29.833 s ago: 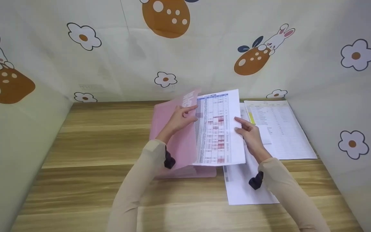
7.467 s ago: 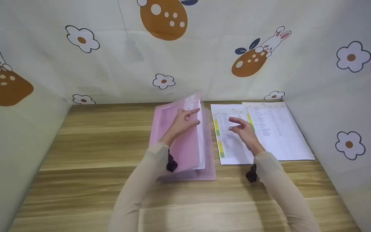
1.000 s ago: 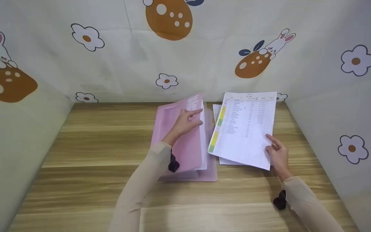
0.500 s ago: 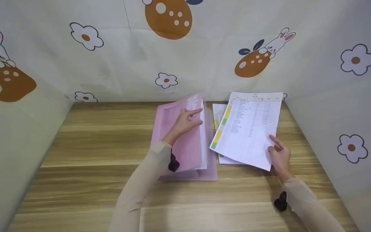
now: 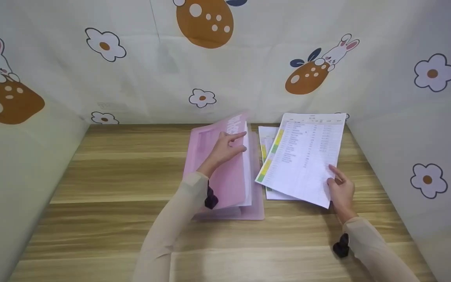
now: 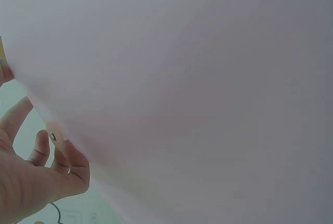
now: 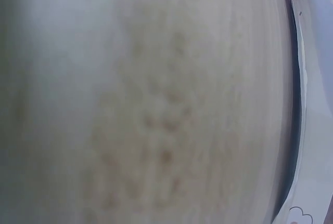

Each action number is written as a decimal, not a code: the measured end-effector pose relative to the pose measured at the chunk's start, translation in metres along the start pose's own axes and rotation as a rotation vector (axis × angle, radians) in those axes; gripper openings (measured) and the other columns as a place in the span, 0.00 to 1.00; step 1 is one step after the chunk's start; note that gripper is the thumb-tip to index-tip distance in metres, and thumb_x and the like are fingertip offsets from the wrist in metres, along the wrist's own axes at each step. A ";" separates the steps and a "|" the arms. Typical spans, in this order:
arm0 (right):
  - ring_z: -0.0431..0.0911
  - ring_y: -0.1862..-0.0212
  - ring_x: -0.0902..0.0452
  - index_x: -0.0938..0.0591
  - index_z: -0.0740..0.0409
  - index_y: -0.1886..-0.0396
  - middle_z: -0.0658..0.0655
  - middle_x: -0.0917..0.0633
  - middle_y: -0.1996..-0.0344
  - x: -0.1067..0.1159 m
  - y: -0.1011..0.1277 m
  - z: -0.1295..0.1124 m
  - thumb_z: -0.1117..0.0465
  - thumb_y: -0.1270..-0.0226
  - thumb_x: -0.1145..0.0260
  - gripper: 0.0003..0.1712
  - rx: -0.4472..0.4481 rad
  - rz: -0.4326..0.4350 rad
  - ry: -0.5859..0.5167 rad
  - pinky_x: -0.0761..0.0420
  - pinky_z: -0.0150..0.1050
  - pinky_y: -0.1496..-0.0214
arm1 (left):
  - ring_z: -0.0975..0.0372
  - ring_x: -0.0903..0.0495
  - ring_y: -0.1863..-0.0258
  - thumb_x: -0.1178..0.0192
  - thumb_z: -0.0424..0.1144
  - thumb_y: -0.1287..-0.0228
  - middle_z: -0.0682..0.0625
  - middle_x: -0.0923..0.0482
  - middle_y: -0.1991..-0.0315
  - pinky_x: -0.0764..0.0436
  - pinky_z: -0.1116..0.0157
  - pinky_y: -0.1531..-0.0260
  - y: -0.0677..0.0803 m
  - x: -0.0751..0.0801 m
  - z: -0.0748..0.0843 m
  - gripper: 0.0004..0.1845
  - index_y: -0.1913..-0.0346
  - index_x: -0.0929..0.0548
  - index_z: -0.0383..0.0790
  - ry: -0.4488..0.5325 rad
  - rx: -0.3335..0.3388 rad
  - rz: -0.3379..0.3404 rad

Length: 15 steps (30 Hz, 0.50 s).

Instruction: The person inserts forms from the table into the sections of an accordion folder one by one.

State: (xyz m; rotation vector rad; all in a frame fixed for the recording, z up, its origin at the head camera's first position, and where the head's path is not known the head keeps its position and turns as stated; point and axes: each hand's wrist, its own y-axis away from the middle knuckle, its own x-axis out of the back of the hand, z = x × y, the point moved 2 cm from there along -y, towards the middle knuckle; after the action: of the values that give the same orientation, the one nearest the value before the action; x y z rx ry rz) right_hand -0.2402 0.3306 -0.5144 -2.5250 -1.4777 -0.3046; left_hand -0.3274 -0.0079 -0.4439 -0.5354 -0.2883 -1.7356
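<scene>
- Two hands worked over a wooden tabletop (image 5: 112, 188) walled in by a cream cloth backdrop (image 5: 257, 74) printed with flowers, rabbits and brown spotted shapes.
- Furthest left of the things, a pink file folder (image 5: 225, 176) lay on the tabletop with its upper cover lifted off the lower one, and white sheets showed inside along its right edge.
- The left hand (image 5: 225, 148) held that lifted cover up, fingers laid on the outer face and pointing right, the thumb hidden behind the plastic; in the left wrist view the fingers (image 6: 62, 156) curled at the edge of the pale pink cover, which filled nearly the whole frame.
- Just right of the folder, a printed sheet (image 5: 266, 156) with yellow and green cells down its left margin lay flat on the tabletop, mostly covered.
- Above it, a printed table sheet (image 5: 303, 156) with a coloured strip on its left side was raised off the tabletop and tilted, its near left corner close to the folder's right edge without touching.
- The right hand (image 5: 341, 190) pinched that raised sheet at its near right corner, thumb on top and fingers beneath.
- A dark wrist strap (image 5: 341, 246) sat at the right sleeve cuff.
- The right wrist view was only a beige blur, too soft to read.
</scene>
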 end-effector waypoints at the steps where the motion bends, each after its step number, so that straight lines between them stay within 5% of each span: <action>1: 0.41 0.59 0.28 0.25 0.61 0.46 0.57 0.28 0.46 0.000 0.000 0.000 0.75 0.46 0.49 0.25 0.000 0.002 -0.007 0.30 0.24 0.70 | 0.57 0.38 0.63 0.39 0.40 0.51 0.45 0.39 0.63 0.36 0.65 0.66 0.000 0.000 0.000 0.26 0.44 0.25 0.49 -0.002 0.002 0.001; 15: 0.40 0.63 0.28 0.26 0.63 0.46 0.58 0.29 0.45 -0.012 0.003 0.000 0.75 0.47 0.49 0.26 -0.048 -0.067 -0.053 0.29 0.26 0.70 | 0.58 0.37 0.63 0.39 0.41 0.51 0.46 0.40 0.63 0.35 0.65 0.64 0.000 0.001 0.000 0.26 0.44 0.25 0.49 0.000 0.012 0.005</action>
State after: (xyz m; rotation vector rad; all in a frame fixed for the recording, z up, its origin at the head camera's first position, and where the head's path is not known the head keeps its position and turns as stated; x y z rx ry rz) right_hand -0.2435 0.3187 -0.5177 -2.5434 -1.5964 -0.2892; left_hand -0.3275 -0.0084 -0.4436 -0.5274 -0.2973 -1.7283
